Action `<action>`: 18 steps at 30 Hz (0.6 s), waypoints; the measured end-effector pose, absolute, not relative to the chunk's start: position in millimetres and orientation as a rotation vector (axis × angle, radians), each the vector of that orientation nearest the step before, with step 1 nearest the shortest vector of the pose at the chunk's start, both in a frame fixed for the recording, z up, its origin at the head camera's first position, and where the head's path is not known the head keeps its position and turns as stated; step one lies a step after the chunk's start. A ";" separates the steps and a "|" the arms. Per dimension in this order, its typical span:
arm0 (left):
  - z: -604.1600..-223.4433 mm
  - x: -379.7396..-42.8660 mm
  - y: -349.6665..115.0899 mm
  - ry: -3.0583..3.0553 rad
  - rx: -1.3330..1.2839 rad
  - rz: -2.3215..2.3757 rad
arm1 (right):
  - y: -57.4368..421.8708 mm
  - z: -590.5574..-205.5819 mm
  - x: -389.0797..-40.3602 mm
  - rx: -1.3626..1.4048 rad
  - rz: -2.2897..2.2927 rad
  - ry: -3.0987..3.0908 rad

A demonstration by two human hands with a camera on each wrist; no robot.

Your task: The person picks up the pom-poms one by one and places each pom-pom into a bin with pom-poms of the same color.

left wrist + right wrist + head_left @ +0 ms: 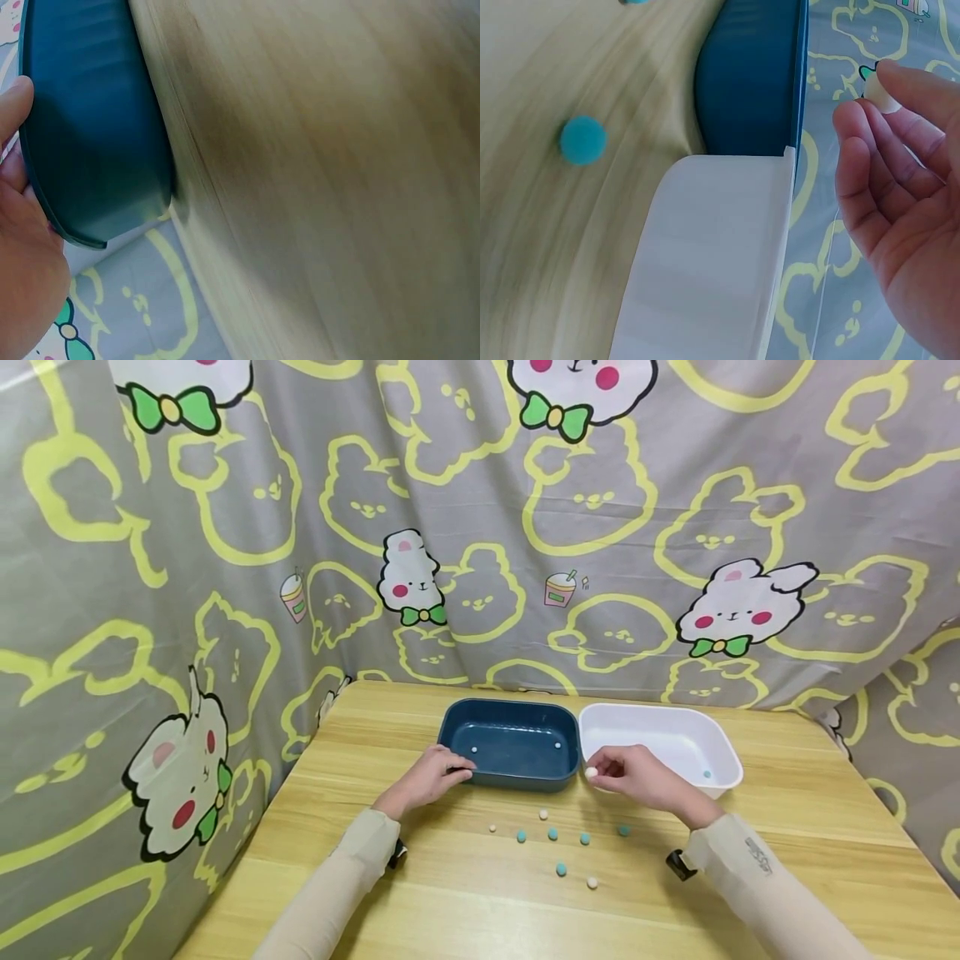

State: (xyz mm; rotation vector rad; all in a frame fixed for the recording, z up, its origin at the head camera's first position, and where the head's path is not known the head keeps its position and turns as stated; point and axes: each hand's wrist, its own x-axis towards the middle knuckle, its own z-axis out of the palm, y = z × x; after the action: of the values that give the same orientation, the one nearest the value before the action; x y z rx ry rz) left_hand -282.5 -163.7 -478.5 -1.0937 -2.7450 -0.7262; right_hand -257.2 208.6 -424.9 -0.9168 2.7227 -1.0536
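Note:
A small white ball (879,94) is pinched between the thumb and fingertips of my right hand (637,775). That hand is above the near left corner of a white basin (723,752), close to where it meets a dark blue basin (517,781). My left hand (427,778) holds the blue basin's near left rim, thumb on the rim and fingers partly hidden behind it in the left wrist view. Inside the blue basin lie two small white balls, one a white ball (558,746) at the right. One teal ball (707,774) lies in the white basin.
Several teal and white balls lie scattered on the wooden table (465,893) before the basins, among them a teal ball (561,869) and a white ball (592,883). A patterned grey curtain (480,510) hangs behind the table and along its left side.

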 end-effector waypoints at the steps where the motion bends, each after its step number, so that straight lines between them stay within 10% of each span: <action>1: -478.5 -282.4 -163.8 -2.747 -1.092 -0.729 | 207.6 -424.5 -258.2 -0.910 -1.053 2.720; 18: -477.5 -281.4 -163.9 -2.780 -1.066 -0.742 | 189.3 -422.4 -278.7 -0.909 -1.038 2.734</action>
State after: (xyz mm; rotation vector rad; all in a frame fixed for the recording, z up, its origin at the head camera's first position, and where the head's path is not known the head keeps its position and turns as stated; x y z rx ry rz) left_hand -281.4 -163.9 -477.5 -1.0656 -2.7805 -0.7422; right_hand -278.7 189.3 -422.4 -0.9085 2.7337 -1.0376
